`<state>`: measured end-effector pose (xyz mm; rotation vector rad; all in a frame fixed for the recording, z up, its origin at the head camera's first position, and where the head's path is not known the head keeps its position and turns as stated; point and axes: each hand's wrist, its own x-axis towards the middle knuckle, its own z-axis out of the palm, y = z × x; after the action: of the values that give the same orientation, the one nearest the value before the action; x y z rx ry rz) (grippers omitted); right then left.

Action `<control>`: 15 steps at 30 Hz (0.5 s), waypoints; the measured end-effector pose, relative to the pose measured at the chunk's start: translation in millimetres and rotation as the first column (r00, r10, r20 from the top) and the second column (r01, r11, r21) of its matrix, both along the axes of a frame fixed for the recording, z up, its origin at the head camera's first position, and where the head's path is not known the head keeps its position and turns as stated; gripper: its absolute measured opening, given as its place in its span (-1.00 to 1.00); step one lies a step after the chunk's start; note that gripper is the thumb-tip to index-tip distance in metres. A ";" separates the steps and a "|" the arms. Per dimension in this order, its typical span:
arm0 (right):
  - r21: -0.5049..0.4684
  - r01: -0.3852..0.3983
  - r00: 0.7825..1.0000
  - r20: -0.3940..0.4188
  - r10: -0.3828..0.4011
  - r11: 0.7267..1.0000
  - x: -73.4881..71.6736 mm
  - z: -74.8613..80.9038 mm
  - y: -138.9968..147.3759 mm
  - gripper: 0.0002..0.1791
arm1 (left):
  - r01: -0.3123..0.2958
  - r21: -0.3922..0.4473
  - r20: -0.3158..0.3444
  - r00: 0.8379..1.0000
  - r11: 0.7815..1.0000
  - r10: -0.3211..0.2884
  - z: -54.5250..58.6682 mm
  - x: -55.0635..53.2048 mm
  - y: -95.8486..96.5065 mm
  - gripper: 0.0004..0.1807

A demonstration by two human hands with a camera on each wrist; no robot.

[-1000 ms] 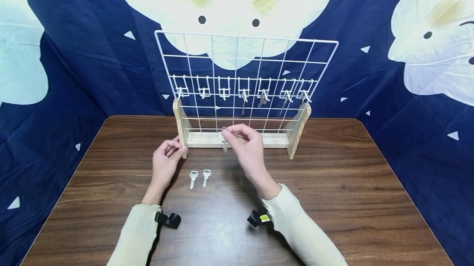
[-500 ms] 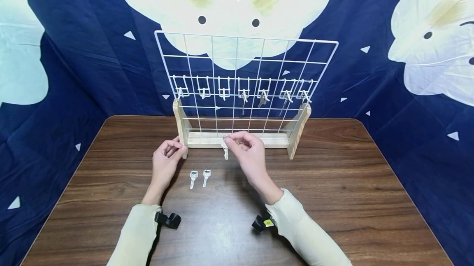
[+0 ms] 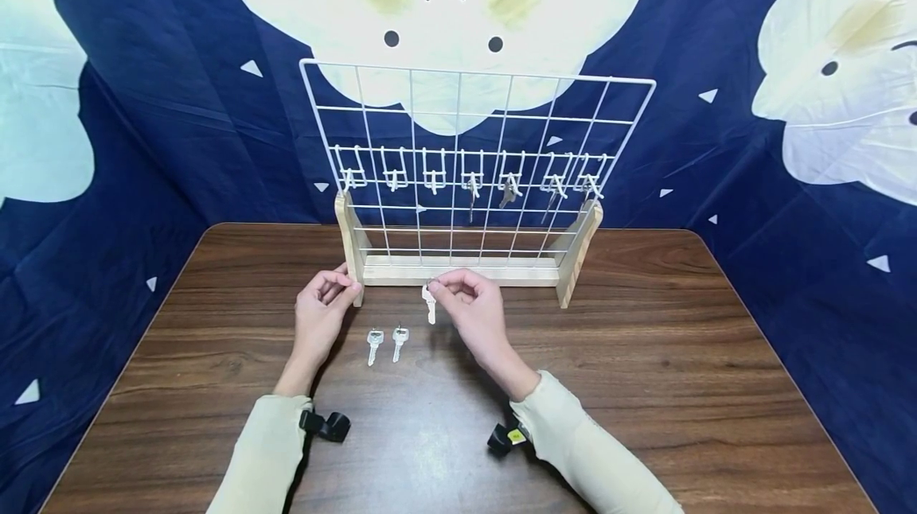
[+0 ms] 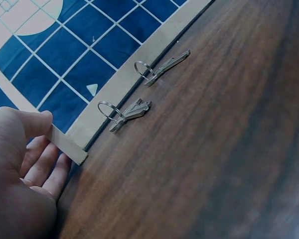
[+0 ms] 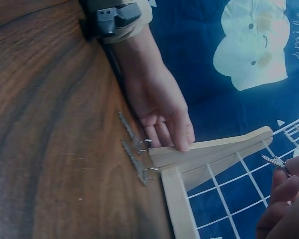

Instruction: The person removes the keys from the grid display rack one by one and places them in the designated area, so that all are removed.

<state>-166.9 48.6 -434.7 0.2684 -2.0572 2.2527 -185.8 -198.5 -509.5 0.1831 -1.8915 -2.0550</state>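
In the head view my right hand [image 3: 473, 311] pinches a silver key [image 3: 430, 305] near its top, and the blade hangs down in front of the rack's base. The right wrist view also shows this key [image 5: 273, 161] at the fingertips. My left hand [image 3: 322, 311] grips the left wooden leg [image 3: 349, 247] of a white wire grid rack [image 3: 458, 112], thumb on the near side. Two more keys, a left one [image 3: 375, 345] and a right one [image 3: 399, 344], lie side by side on the table; their rings [image 4: 109, 110] stand up in the left wrist view.
A row of white hooks [image 3: 433, 180] runs across the grid. Keys [image 3: 508, 194] hang from several hooks on the right side. The rack stands on a brown wooden table [image 3: 645, 355], with a blue cloud-patterned cloth [image 3: 179, 116] behind and at the sides.
My right hand has drawn the key down and toward me, away from the rack's base, and slightly left at the end. The left hand stays in place on the leg.
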 end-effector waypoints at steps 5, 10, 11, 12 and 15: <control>0.017 -0.006 0.999 0.038 0.005 1.000 0.0 -9.5 -1.9 -0.90 | -0.013 -0.018 0.004 1.000 1.000 0.013 0.2 0.7 -0.4 -0.83; 0.024 -0.010 0.997 0.083 0.008 1.000 0.7 -18.3 -2.4 -0.92 | -0.007 -0.015 0.008 1.000 1.000 0.007 0.3 0.9 -0.1 -0.83; 0.023 -0.012 0.996 0.091 0.010 1.000 0.5 -20.0 -2.4 -0.92 | -0.004 -0.019 0.008 1.000 1.000 0.004 0.3 0.8 0.0 -0.83; 0.023 -0.015 0.995 0.098 0.013 1.000 0.3 -21.7 -2.3 -0.92 | -0.002 -0.025 0.007 1.000 1.000 0.003 0.3 0.8 0.1 -0.83; 0.027 -0.028 0.993 0.112 0.024 0.999 -1.1 -27.0 -2.3 -0.91 | 0.003 -0.033 0.003 1.000 0.999 -0.003 0.4 0.5 0.3 -0.83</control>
<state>-168.0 46.4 -461.8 0.1756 -2.1541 2.3046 -185.3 -198.2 -509.1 0.1753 -1.9273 -2.0256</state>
